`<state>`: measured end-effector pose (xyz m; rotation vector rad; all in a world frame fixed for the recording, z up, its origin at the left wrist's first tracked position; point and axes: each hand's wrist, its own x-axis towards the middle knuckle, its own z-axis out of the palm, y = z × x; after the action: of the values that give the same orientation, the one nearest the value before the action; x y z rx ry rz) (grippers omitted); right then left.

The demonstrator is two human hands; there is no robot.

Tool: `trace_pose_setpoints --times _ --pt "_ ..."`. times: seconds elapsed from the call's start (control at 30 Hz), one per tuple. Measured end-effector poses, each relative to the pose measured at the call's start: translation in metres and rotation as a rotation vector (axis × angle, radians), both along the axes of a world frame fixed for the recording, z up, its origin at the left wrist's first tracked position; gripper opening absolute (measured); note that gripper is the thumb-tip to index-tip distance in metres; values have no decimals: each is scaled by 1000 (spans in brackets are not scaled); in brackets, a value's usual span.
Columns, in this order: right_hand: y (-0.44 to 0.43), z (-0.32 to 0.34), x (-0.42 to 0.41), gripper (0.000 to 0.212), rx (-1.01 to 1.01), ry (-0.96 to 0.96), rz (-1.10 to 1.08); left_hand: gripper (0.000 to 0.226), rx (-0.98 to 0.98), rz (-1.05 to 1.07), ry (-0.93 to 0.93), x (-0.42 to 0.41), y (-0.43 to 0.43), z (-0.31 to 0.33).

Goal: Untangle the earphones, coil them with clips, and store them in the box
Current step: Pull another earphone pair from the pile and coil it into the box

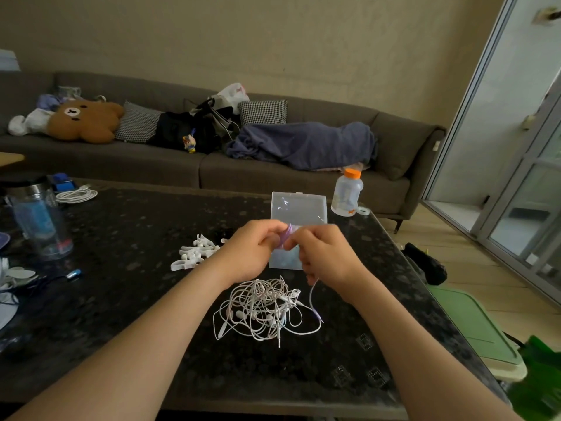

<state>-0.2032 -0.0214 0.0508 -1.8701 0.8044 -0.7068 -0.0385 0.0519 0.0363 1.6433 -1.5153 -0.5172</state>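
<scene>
My left hand (253, 249) and my right hand (323, 253) meet above the dark table, both gripping a coiled purple earphone cable (287, 235). Its loose end with the plug (315, 311) hangs down from my right hand. A tangled heap of white earphones (264, 308) lies on the table just below my hands. Several white clips (194, 252) are scattered to the left of my left hand. A clear plastic box (299, 209) with its lid up stands right behind my hands, partly hidden by them.
A clear bottle with an orange cap (347, 192) stands right of the box. A tall clear jar (39, 220) and a coiled white cable (76, 195) sit at the table's left. The grey sofa (212, 168) runs behind. The table's right edge (425, 287) drops to the floor.
</scene>
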Motion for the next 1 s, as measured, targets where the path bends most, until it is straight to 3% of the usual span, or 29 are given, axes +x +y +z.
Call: trace_pose_setpoints --times 0.23,0.33,0.5,0.6,0.7,0.8,0.87,1.0 --pt "-10 3 -4 27 -45 -203 -270 32 106 -122 193 -7 1 6" --pt "-18 -2 -7 21 -101 -102 -360 36 92 -183 424 -10 3 12" --pt "-15 -13 -4 37 -50 187 -119 39 -51 -189 610 -10 -2 13" --pt "-6 -14 2 35 10 280 21 40 -124 -89 497 -7 -5 8" --pt "1 -12 6 30 -56 269 119 40 -125 19 154 -3 -4 2" --pt "4 -6 6 33 -107 183 62 37 -51 41 -121 1 -3 -4" --pt "2 -3 5 37 -169 134 -35 34 3 27 -142 1 -1 -4" --pt "-6 -3 4 29 -315 75 -235 31 76 -7 36 -3 0 2"
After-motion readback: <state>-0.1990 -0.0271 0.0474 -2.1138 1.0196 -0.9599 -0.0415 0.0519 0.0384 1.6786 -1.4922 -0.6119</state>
